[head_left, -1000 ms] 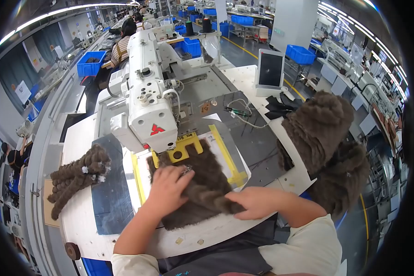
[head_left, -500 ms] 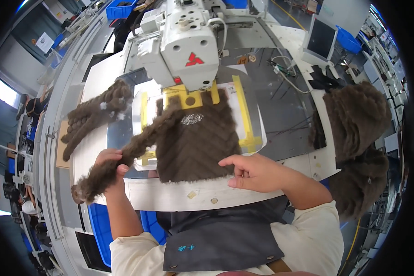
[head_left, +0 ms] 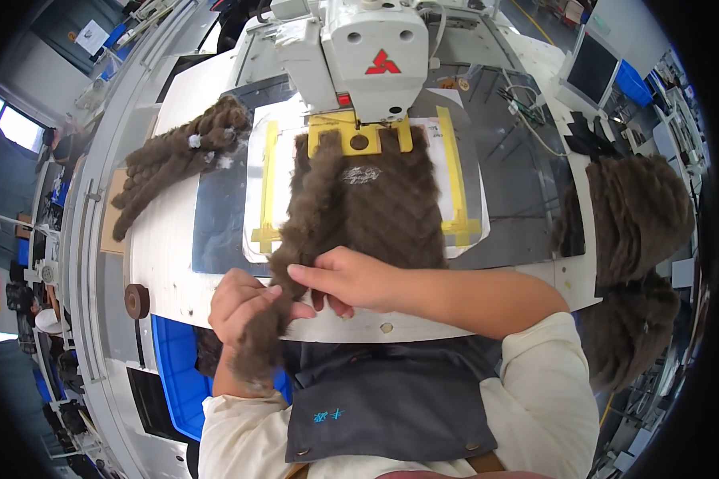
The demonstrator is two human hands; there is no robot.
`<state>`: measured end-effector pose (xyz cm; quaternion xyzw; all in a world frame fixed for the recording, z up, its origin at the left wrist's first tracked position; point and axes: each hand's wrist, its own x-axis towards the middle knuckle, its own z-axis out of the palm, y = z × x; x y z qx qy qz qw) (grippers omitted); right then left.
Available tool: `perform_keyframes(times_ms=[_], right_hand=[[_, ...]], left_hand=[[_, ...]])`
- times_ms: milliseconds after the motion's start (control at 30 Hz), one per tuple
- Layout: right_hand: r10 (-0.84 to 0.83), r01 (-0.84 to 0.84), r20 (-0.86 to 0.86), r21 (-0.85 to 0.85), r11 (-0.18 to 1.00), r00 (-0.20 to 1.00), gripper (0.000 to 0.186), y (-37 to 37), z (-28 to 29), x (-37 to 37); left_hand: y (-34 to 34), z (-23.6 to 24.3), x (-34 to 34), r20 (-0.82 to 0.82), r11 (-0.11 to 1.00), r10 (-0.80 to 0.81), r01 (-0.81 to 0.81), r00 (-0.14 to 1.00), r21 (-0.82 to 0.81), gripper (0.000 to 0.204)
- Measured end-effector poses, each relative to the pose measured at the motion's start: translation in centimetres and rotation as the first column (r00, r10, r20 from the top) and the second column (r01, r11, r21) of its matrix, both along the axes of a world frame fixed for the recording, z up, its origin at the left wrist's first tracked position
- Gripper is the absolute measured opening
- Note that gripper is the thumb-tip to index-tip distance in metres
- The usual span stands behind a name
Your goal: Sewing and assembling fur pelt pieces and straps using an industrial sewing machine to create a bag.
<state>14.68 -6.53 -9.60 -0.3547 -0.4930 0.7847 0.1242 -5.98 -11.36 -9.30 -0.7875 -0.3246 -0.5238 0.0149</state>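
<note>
A long brown fur strip [head_left: 303, 219] runs from a yellow clamp plate [head_left: 403, 137] toward me, lying along the left side of a brown fur panel [head_left: 391, 215] that has a pale embroidered mark. My left hand [head_left: 238, 307] grips the strip near its loose lower end, below the table's inner area. My right hand [head_left: 335, 279] pinches the same strip a little higher, thumb and fingers on it. The panel rests on a white sheet with yellow tape [head_left: 455, 191], under the head of a white sewing machine [head_left: 371, 52].
Bunched fur strips [head_left: 160, 160] lie at the left of the table [head_left: 164, 255]. Stacks of fur pieces [head_left: 635, 215] sit at the right, beside black scraps [head_left: 587, 132], a cable and a screen [head_left: 591, 68]. A blue bin [head_left: 172, 375] is below the table's left edge.
My left hand has brought the strip rightward to beside the panel. My right hand has moved left from the panel onto the strip. The view has shifted downward since the earliest frame.
</note>
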Motion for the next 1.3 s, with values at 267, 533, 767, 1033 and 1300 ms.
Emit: perform_keyframes(times_ms=[267, 533, 767, 1033, 1300], right_hand=[[-0.379, 0.286, -0.304, -0.31, 0.907, 0.874, 0.031, -2.5, -2.2, -3.0], [-0.391, 0.376, -0.165, -0.112, 0.92, 0.906, 0.045, -2.9, -0.9, -2.0], [-0.398, 0.372, -0.136, -0.179, 0.911, 0.907, 0.047, -3.8, -1.7, -1.2], [-0.421, 0.401, -0.136, -0.155, 0.903, 0.897, 0.036, -3.9, -2.3, -0.6], [-0.28, 0.279, 0.02, -0.161, 0.947, 0.96, 0.043, -4.7, -2.2, 0.9]], left_hand=[[-1.4, 1.6, -0.2, -0.123, 0.988, -0.139, 0.128, 0.983, -0.092, 0.044], [-4.2, 4.7, 0.1, -0.266, 0.963, -0.204, 0.144, 0.942, -0.23, 0.047], [-3.8, 4.4, 0.6, -0.331, 0.943, -0.314, 0.252, 0.89, -0.218, 0.039], [-2.7, 5.5, 1.4, -0.326, 0.858, -0.513, 0.457, 0.794, -0.234, 0.026], [-2.1, 4.5, 2.8, -0.249, 0.765, -0.643, 0.618, 0.724, -0.18, 0.017]])
